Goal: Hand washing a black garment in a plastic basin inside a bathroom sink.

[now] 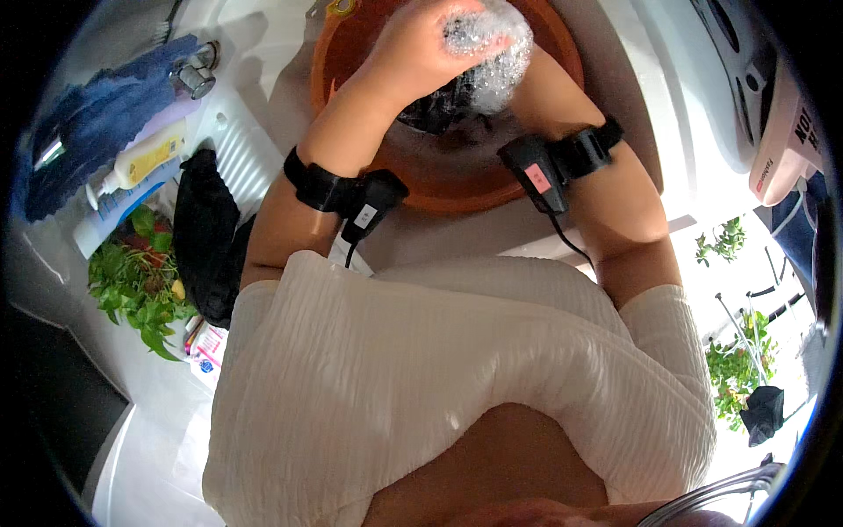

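Over an orange-brown basin (421, 194), at the top of the head view, my left hand (431, 36) is closed around a dark wet cloth (438, 109) thick with white suds (504, 72). The cloth hangs below the hand, towards the dim water inside the basin. My right hand (520, 49) meets the left one at the same bundle. Foam and the left hand hide most of its fingers, so its grip does not show. Black devices are strapped around my left forearm (323, 188) and my right forearm (583, 151), each with a cable.
The basin sits in a pale sink (283, 99) with a ribbed washboard (244, 141) at left. Nearby are a metal tap (195, 76), a blue cloth (99, 118), a pump bottle (145, 158), a black cloth (207, 230) and a leafy plant (141, 283). A pink appliance (780, 148) is at right.
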`<state>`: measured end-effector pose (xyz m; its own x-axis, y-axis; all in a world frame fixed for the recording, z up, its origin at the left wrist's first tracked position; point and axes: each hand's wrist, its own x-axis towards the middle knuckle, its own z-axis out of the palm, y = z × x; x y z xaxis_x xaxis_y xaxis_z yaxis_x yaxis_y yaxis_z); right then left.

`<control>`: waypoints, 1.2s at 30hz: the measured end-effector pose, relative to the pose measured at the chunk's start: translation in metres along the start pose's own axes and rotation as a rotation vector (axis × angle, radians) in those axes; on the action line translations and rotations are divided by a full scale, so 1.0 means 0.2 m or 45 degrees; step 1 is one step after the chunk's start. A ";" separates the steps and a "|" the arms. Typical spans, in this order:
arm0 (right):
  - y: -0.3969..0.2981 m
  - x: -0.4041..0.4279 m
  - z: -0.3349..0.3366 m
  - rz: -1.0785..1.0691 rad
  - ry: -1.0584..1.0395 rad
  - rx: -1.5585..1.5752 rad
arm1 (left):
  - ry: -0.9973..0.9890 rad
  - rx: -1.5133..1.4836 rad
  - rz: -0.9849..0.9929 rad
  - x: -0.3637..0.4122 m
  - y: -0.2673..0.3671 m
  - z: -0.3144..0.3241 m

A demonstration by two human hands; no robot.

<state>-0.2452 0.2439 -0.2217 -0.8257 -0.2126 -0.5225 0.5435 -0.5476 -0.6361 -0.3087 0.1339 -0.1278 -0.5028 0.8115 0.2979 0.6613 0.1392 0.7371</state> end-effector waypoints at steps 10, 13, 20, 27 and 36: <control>0.06 0.29 0.07 -0.424 0.146 -1.818 | 0.206 -0.853 -0.896 -0.28 -0.55 -0.01; -0.08 0.17 0.11 -0.126 0.054 -2.600 | -0.062 0.479 -0.807 -0.21 -0.35 -0.06; -0.07 0.13 0.05 -0.178 0.212 -3.025 | -0.367 0.989 -0.651 -0.32 -0.31 0.04; -0.10 0.11 0.02 0.060 0.508 -2.659 | -1.096 0.953 -0.733 -0.47 -0.19 0.09; -0.06 0.16 -0.03 -0.184 0.562 -2.022 | -1.382 1.193 -0.909 -0.53 -0.29 0.26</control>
<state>-0.2765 0.2488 -0.2345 -0.9270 0.1464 -0.3454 0.3014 0.8387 -0.4536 -0.2643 0.0700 -0.2335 -0.4992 0.3744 -0.7814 0.7729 0.6002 -0.2062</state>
